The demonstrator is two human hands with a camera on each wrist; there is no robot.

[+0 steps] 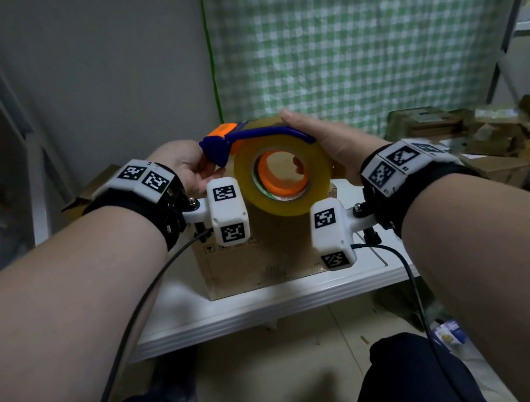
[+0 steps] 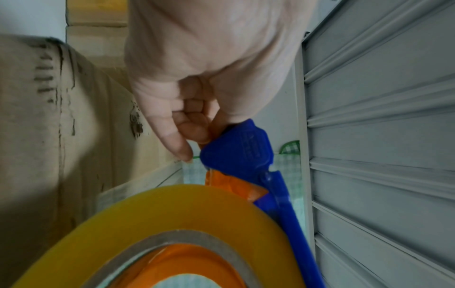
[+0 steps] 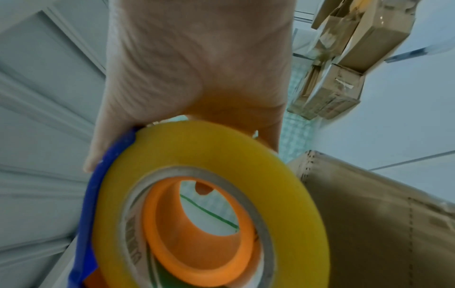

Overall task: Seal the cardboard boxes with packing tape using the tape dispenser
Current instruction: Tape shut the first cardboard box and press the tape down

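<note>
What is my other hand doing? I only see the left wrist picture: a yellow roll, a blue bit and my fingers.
Observer: Your right hand grips the roll from the right, thumb on top of the dispenser.
Operator: Are there more boxes than the one beside me?
Observer: Yes, a pile of boxes lies off to your right.
Operator: What is my box sitting on?
Observer: The box stands on a white table, near its front edge.
</note>
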